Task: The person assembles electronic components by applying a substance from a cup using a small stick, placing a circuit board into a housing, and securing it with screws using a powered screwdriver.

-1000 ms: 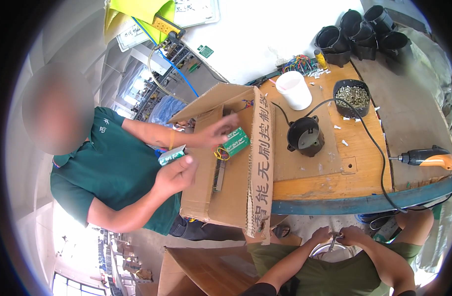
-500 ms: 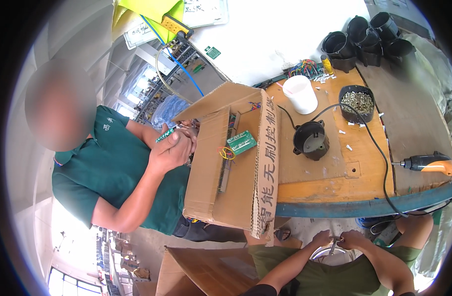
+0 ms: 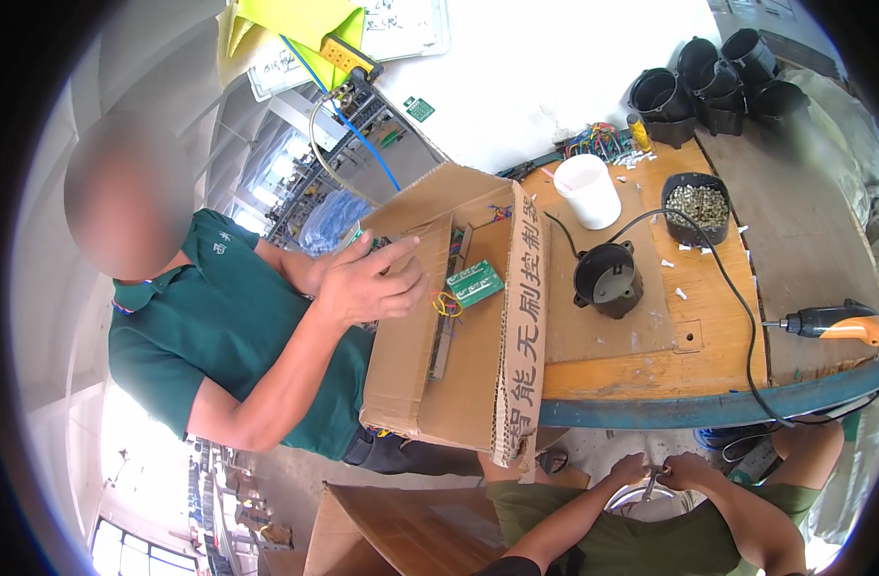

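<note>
My left hand [image 3: 631,468] and my right hand [image 3: 687,471] are close together in front of my lap, below the table edge. The fingers of both are closed around a small, thin greyish thing [image 3: 653,477], too small to name. Under it, between my forearms, shows a round white rim [image 3: 620,496] like that of a bucket. On the table ahead stands a round black plastic housing [image 3: 607,280] with a black cable [image 3: 737,264]. Inside the open cardboard box [image 3: 468,403] to the left lies a green circuit board [image 3: 476,282] with yellow wires.
A person in a green shirt [image 3: 238,317] stands left behind the box, one hand [image 3: 377,283] over its flap. The table holds a white cup [image 3: 587,192], a black tub of small metal parts [image 3: 697,206], an orange-black power screwdriver [image 3: 828,323] and stacked black housings [image 3: 708,77].
The other person's hand has opened and lifted toward the box, fingers spread. My own hands stay in the same place. The view has shifted slightly.
</note>
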Demonstrator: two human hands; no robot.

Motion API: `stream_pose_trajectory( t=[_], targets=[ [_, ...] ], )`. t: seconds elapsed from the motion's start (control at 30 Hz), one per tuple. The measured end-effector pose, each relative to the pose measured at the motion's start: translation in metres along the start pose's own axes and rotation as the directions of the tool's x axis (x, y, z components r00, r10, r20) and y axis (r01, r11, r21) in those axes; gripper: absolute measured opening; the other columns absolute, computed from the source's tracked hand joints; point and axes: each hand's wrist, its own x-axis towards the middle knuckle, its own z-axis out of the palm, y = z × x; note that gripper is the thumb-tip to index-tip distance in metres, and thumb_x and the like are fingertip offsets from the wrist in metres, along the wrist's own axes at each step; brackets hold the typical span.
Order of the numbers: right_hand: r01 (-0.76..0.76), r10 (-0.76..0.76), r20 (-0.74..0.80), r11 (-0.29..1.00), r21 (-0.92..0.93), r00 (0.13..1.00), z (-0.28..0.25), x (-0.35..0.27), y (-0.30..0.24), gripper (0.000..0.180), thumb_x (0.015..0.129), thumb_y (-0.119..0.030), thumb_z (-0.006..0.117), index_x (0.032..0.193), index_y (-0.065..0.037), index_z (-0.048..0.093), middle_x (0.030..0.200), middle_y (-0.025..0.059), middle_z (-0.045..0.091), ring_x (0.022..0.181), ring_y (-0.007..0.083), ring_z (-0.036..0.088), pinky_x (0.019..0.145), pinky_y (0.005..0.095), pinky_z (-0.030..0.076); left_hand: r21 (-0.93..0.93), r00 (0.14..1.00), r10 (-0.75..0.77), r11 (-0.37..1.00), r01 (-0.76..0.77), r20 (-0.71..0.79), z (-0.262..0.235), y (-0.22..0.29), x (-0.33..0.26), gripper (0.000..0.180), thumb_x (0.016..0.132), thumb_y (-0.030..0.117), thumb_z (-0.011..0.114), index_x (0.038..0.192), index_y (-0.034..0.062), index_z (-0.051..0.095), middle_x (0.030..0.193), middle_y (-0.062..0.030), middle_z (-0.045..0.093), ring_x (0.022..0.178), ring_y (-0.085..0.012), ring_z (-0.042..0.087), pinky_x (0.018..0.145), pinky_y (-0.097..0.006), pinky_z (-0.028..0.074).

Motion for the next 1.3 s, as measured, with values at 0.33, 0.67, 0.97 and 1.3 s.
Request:
stream_pose_trajectory(
  t=[0.33, 0.67, 0.97, 1.3],
  targets=[
    [-0.010, 0.010, 0.025, 1.000, -0.018, 1.000, -0.0020, -0.0003, -0.0024, 0.045, 0.080, -0.050, 0.064, 0.109, -0.016, 0.072, 0.100, 0.0142, 0.072, 0.097, 0.0354, 0.067, 0.084, 0.0467, 0.053, 0.021, 0.994, 0.072, 0.997, -0.070, -0.086, 0.0082, -0.0089, 0.0040, 0.046, 0.080, 0.041, 0.065, 0.099, -0.0009, 0.062, 0.094, -0.0253, 0.067, 0.091, -0.0413, 0.065, 0.076, -0.050, 0.050],
    [-0.005, 0.006, 0.057, 1.000, -0.025, 0.998, -0.0082, -0.0047, -0.0078, 0.045, 0.084, -0.051, 0.060, 0.109, -0.015, 0.072, 0.103, 0.0126, 0.072, 0.099, 0.0348, 0.067, 0.084, 0.0461, 0.053, 0.027, 1.000, 0.023, 0.999, -0.023, -0.021, 0.0040, -0.0068, 0.0029, 0.049, 0.080, 0.044, 0.065, 0.103, 0.0005, 0.063, 0.103, -0.0245, 0.068, 0.097, -0.0401, 0.065, 0.081, -0.047, 0.052],
    [-0.019, 0.019, 0.066, 1.000, -0.010, 0.998, -0.0072, -0.0055, -0.0086, 0.046, 0.082, -0.051, 0.062, 0.112, -0.017, 0.071, 0.105, 0.0121, 0.071, 0.100, 0.0344, 0.066, 0.086, 0.0459, 0.053, 0.032, 0.999, 0.027, 0.999, -0.026, -0.033, 0.0029, -0.0053, -0.0010, 0.049, 0.081, 0.044, 0.067, 0.105, 0.0006, 0.061, 0.099, -0.0250, 0.067, 0.094, -0.0401, 0.065, 0.078, -0.048, 0.051],
    [-0.017, 0.018, 0.053, 1.000, -0.026, 0.998, -0.0028, -0.0040, -0.0053, 0.046, 0.083, -0.052, 0.061, 0.109, -0.016, 0.072, 0.103, 0.0125, 0.072, 0.098, 0.0348, 0.067, 0.085, 0.0468, 0.053, 0.033, 1.000, 0.020, 0.999, -0.020, -0.015, 0.0050, -0.0046, 0.0022, 0.048, 0.083, 0.043, 0.066, 0.105, 0.0013, 0.061, 0.099, -0.0237, 0.068, 0.094, -0.0394, 0.066, 0.077, -0.048, 0.051]
  ],
)
